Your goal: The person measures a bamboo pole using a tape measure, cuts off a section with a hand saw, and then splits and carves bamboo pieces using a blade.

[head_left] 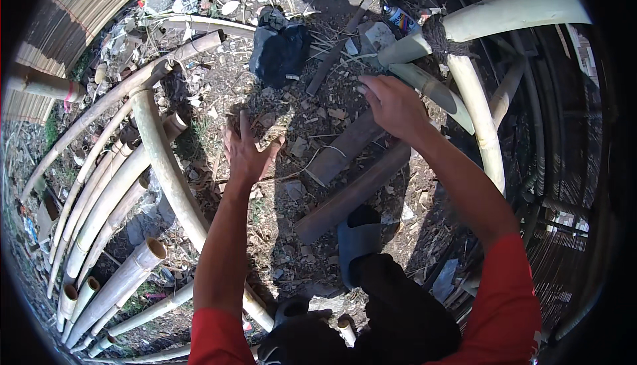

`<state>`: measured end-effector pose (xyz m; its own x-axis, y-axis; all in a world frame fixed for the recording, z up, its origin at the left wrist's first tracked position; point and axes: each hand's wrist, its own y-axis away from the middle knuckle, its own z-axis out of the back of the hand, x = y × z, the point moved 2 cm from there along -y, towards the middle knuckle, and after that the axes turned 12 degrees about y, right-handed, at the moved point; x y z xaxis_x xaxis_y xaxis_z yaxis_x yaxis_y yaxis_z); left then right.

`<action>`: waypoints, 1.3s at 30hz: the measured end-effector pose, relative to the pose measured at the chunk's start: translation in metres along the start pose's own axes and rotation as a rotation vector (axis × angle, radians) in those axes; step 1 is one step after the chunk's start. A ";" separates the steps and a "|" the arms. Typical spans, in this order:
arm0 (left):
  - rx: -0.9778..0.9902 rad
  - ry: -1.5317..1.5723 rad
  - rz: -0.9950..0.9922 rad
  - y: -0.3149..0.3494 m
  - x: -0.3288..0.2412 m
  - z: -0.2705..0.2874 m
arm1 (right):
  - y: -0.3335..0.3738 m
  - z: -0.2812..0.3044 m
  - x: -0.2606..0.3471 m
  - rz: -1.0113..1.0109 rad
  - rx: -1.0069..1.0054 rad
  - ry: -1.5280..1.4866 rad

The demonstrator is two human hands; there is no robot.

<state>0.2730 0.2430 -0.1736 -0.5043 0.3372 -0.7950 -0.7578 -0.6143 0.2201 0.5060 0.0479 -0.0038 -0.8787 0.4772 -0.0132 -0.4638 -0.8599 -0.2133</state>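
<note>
My right hand (393, 105) is closed around the near end of a short greenish bamboo piece (434, 91) with a slanted cut. That piece lies against a joint of pale bamboo poles (504, 12) bound with dark twine (441, 38). An upright pale pole (481, 126) runs down from the joint just to the right of my hand. My left hand (247, 154) hovers open over the littered ground, fingers spread, holding nothing. It is a short way right of a curved bamboo pole (162, 159).
Several cut bamboo poles (99, 219) lie stacked at the left. Two dark planks (352, 189) lie on the ground between my arms. A black bag (279, 50) and a spray can (400, 18) sit farther off. My foot in a blue slipper (357, 240) stands below the planks.
</note>
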 end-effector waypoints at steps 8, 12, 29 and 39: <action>0.334 -0.260 0.391 -0.064 -0.024 -0.031 | -0.188 -0.130 -0.191 -0.364 0.289 0.347; 0.342 -0.257 0.414 -0.066 -0.019 -0.030 | -0.248 -0.188 -0.274 -0.590 0.322 0.324; 0.398 -0.333 0.491 -0.063 0.002 -0.023 | -0.274 -0.272 -0.346 -0.969 0.497 0.199; 0.386 -0.282 0.457 -0.068 -0.013 -0.020 | -0.283 -0.162 -0.209 -1.110 0.011 -0.110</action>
<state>0.3400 0.2660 -0.1897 -0.8595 0.3092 -0.4069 -0.5096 -0.4577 0.7286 0.8396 0.2212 -0.0986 0.0192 0.9637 0.2664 -0.9985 0.0321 -0.0440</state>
